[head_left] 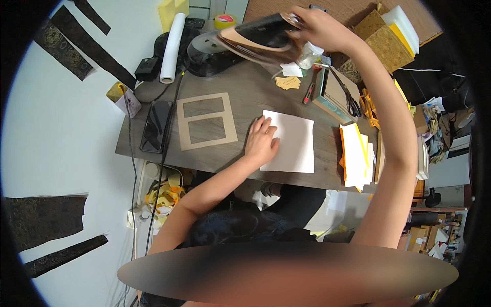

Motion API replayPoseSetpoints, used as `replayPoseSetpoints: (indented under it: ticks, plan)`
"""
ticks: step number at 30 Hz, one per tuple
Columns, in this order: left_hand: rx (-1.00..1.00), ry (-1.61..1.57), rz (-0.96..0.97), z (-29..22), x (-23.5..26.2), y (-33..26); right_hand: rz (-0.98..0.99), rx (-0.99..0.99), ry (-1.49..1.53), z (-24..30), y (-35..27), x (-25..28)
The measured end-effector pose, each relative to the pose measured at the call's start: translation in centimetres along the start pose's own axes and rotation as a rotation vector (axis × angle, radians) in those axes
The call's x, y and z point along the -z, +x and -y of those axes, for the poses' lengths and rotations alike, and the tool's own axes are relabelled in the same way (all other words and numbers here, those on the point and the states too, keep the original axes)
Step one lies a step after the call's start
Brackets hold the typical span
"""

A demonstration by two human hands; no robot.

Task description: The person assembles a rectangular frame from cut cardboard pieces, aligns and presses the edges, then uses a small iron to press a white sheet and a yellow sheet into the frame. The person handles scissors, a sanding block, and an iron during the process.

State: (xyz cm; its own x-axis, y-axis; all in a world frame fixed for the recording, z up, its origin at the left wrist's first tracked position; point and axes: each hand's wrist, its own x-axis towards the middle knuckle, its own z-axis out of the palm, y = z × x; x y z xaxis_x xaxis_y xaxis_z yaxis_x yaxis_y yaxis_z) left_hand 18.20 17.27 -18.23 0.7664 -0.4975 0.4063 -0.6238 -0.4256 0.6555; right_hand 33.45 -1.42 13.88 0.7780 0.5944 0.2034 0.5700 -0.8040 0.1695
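Observation:
My left hand [262,140] lies on the left edge of a white sheet [294,143], its fingers stretched out and pressing it to the desk. My right hand [319,28] reaches to the far side, its fingers wrapped round the handle of a black and copper clothes iron [261,40]. The iron is tilted in the air, its tip toward the left, beside a dark and grey iron stand [204,53]. Left of the sheet lies a beige board frame [231,123] with two rectangular openings.
A black phone [156,125] and a cable lie at the left, near a roll of white film [173,48]. At the right are black scissors [345,92] on a box, a red cutter [308,93] and white and yellow sheets [355,156]. Beyond stands a white-capped jar [309,55].

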Motion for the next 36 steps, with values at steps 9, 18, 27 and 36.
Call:
replayPoseSetpoints:
  ticks: [9, 18, 27, 36]
  plan:
    - [-0.037, 0.008, -0.019, 0.7, -0.8, -0.4, 0.034, 0.039, 0.225, -1.1, 16.3, -9.7]
    - [-0.029, 0.005, -0.033, 0.3, -0.4, -0.6, 0.068, -0.096, 0.166, -4.9, 18.4, -16.9]
    - [0.215, -0.399, -0.186, 1.2, 0.3, 0.3, -0.499, -0.104, 0.216, 5.2, 5.5, -13.0]
    - [0.212, -0.65, 0.0, 2.7, 2.8, 0.4, 0.021, -0.554, 0.921, 21.0, -18.1, -18.6]
